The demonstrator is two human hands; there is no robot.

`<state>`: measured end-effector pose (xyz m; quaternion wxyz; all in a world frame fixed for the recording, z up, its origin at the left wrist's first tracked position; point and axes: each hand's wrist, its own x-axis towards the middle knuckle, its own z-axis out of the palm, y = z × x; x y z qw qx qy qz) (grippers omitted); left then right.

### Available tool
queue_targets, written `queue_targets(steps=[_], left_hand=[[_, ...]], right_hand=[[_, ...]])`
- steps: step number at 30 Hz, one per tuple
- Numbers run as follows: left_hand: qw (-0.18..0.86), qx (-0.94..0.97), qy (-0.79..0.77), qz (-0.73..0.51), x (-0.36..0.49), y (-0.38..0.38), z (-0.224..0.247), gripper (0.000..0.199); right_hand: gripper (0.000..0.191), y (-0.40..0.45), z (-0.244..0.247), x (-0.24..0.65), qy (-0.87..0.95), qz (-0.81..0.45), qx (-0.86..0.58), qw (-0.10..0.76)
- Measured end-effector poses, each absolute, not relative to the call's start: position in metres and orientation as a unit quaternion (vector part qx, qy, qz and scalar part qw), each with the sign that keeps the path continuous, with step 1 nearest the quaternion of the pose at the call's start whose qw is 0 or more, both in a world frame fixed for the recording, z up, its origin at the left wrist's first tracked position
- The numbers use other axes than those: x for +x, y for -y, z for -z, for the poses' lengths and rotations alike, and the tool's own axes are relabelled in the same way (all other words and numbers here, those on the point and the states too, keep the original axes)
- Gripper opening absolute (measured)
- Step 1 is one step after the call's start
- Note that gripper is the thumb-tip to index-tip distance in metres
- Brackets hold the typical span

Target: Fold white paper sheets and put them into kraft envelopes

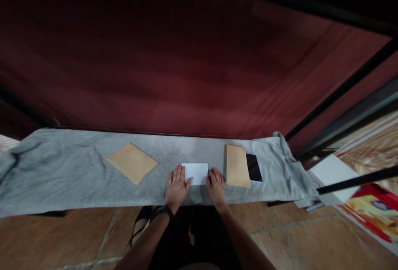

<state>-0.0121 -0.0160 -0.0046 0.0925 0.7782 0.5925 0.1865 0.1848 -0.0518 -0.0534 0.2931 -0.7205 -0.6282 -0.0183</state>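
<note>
A white sheet of paper [199, 172], possibly folded, lies flat on a grey cloth [186, 147] between my hands. My left hand [177, 187] rests palm down over its left edge, fingers stretched out and thumb on the paper. At the right edge of the sheet is my right hand [216, 185], its fingers slightly bent and apart, thumb touching or close to the paper. Off to the left, brown envelopes [132, 163] lie at a slant. A stack of brown envelopes [237, 166] sits just right of my right hand.
A phone [254, 167] lies beside the right stack, partly covered by it. Behind the narrow cloth-covered surface rises a dark red panel [174, 75]. At the far right are a black bar [357, 181], a white board [336, 174] and a red and yellow box [370, 212].
</note>
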Motion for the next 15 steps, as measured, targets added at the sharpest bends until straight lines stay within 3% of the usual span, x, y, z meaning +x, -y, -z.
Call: queue_targets(steps=[6, 15], left_hand=[[0.087, 0.78, -0.594, -0.176, -0.012, 0.017, 0.003, 0.062], [0.016, 0.79, -0.582, -0.19, -0.013, 0.015, 0.018, 0.065]], right_hand=[[0.02, 0.056, 0.045, 0.19, 0.619, -0.034, -0.689, 0.375], [0.006, 0.059, 0.045, 0.195, 0.641, -0.051, -0.654, 0.399]])
